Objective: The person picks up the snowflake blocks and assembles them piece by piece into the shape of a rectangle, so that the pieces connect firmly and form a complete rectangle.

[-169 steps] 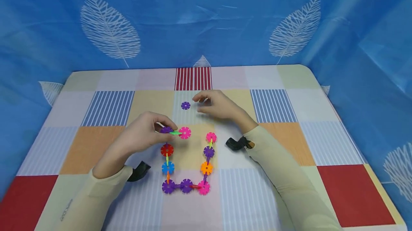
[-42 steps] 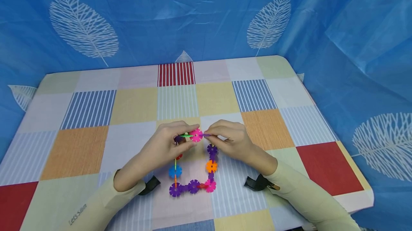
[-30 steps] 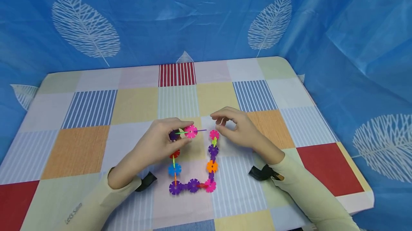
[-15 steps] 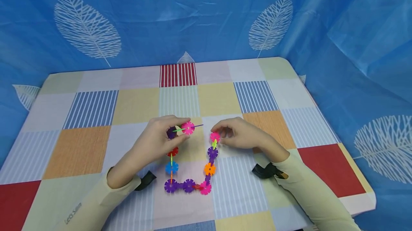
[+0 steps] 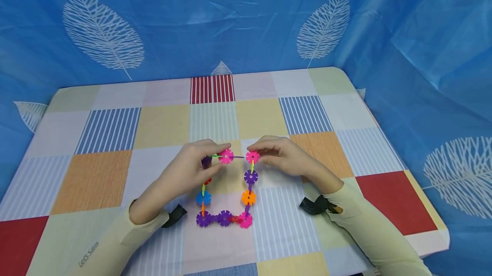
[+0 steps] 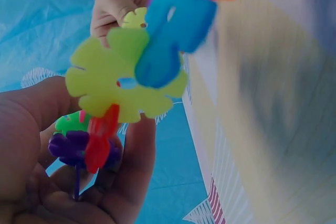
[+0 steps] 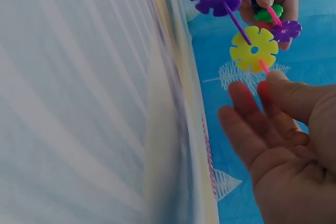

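My two hands hold the ends of a nearly square chain of colourful notched plastic discs. My left hand (image 5: 184,162) grips one end, with a pink disc (image 5: 226,156) by its fingertips. From that disc a purple disc (image 5: 239,157) sticks out edge-on to the right. Thumb and fingers of my right hand (image 5: 282,154) pinch the pink disc (image 5: 252,157) at the other end. Only a sliver separates it from the purple disc; contact is unclear. A yellow-green disc (image 6: 92,77) looms in the left wrist view; a yellow disc (image 7: 254,49) hangs by the right thumb.
The chain's near side, with a purple disc (image 5: 224,218) at its middle, lies low over the patchwork tablecloth (image 5: 161,126). A blue leaf-print curtain (image 5: 215,19) stands behind the table and along its right side. Black straps (image 5: 317,205) hang at both wrists.
The loose purple disc on the table is now joined to the left pink disc. My right hand let go of it, took the chain's other pink end and brought it beside the purple edge.
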The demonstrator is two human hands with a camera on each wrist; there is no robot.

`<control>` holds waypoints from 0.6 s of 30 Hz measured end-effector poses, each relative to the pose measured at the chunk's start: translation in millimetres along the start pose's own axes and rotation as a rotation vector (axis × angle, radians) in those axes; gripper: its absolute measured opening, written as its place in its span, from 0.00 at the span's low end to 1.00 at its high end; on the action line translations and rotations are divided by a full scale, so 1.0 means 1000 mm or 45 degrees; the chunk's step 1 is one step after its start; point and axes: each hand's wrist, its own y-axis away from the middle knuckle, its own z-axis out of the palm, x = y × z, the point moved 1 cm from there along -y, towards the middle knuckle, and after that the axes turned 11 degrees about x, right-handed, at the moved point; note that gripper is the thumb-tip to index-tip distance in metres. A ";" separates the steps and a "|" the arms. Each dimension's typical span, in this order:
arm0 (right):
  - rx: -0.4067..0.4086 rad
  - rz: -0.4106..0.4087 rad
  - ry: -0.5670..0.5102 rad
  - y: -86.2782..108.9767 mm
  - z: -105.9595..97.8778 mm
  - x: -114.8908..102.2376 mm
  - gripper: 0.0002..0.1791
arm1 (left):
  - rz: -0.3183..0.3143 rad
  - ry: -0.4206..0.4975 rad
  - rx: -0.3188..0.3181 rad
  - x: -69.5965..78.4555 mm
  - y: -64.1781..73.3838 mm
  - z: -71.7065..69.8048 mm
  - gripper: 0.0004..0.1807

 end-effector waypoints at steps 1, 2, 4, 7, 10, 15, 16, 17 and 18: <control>0.005 0.003 -0.015 0.000 0.001 -0.001 0.18 | -0.005 0.007 -0.009 0.000 0.000 0.001 0.26; 0.011 0.005 -0.021 0.000 0.002 -0.002 0.18 | -0.010 0.011 -0.012 0.000 0.000 0.001 0.26; 0.024 0.003 -0.025 0.000 0.003 -0.007 0.18 | -0.020 0.015 -0.013 -0.001 0.001 0.002 0.27; 0.039 -0.037 -0.018 -0.001 0.005 -0.020 0.17 | -0.036 0.014 -0.010 -0.001 0.001 0.004 0.27; 0.050 -0.101 -0.022 -0.001 0.007 -0.032 0.17 | -0.051 0.012 -0.014 -0.001 0.001 0.005 0.28; 0.065 -0.146 -0.041 -0.001 0.009 -0.037 0.17 | -0.064 0.014 -0.013 -0.001 0.001 0.006 0.27; 0.068 -0.144 -0.046 -0.001 0.010 -0.035 0.17 | -0.066 0.014 -0.012 -0.001 0.001 0.006 0.27; 0.070 -0.138 -0.051 -0.001 0.010 -0.032 0.17 | -0.068 0.014 -0.011 -0.001 0.001 0.006 0.27; 0.073 -0.134 -0.058 -0.001 0.011 -0.029 0.17 | -0.070 0.015 -0.010 -0.001 0.001 0.006 0.27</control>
